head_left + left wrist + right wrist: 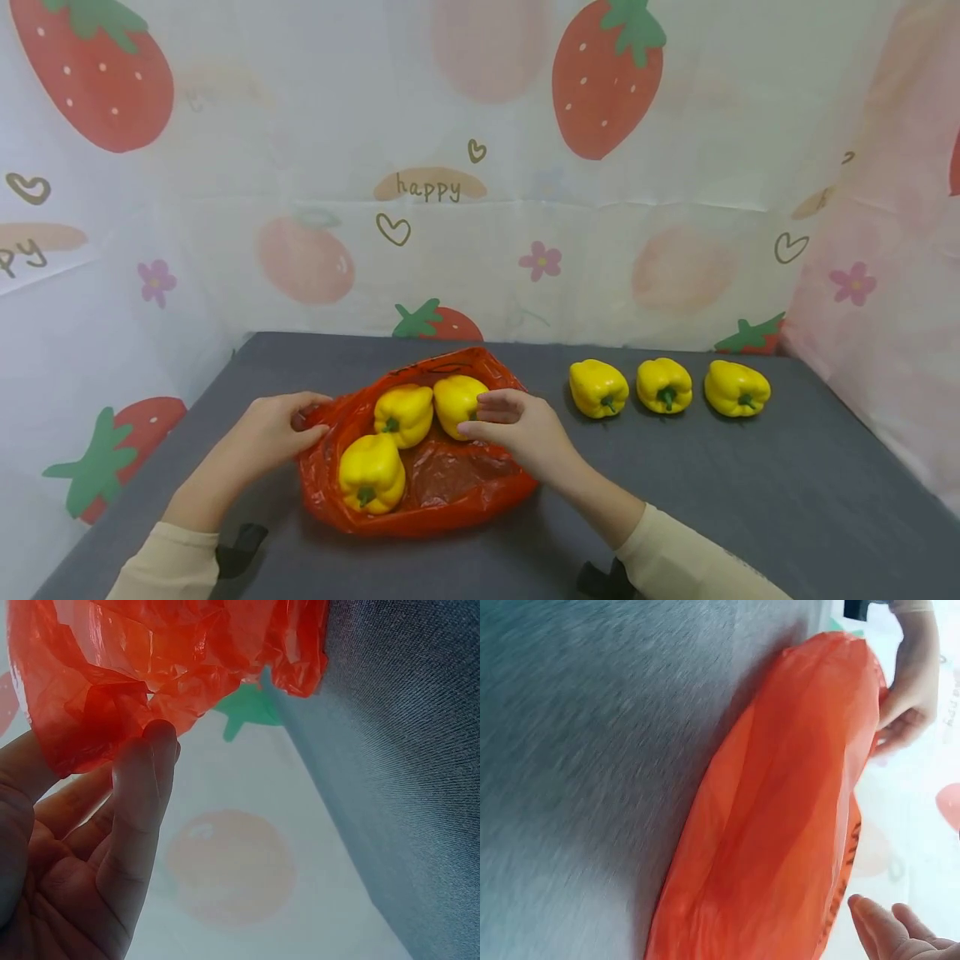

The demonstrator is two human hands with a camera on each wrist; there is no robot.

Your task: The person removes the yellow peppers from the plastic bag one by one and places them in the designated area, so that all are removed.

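A red plastic bag (450, 517) lies open on the grey table, with three yellow bell peppers (405, 412) inside toward its left and back. My left hand (262, 433) pinches the bag's left edge; the left wrist view shows the red film (165, 645) between the thumb and fingers of that hand (82, 862). Over the bag's right side, my right hand (532, 429) is beside the rightmost pepper (453, 404), fingers extended. Whether it touches that pepper cannot be told. In the right wrist view, its fingers (881, 926) are apart beyond the bag's side (780, 802).
Three more yellow peppers stand in a row at the back right of the table: a left one (597, 387), a middle one (664, 385) and a right one (737, 388). A strawberry-patterned cloth (480, 275) hangs behind the table and along both sides.
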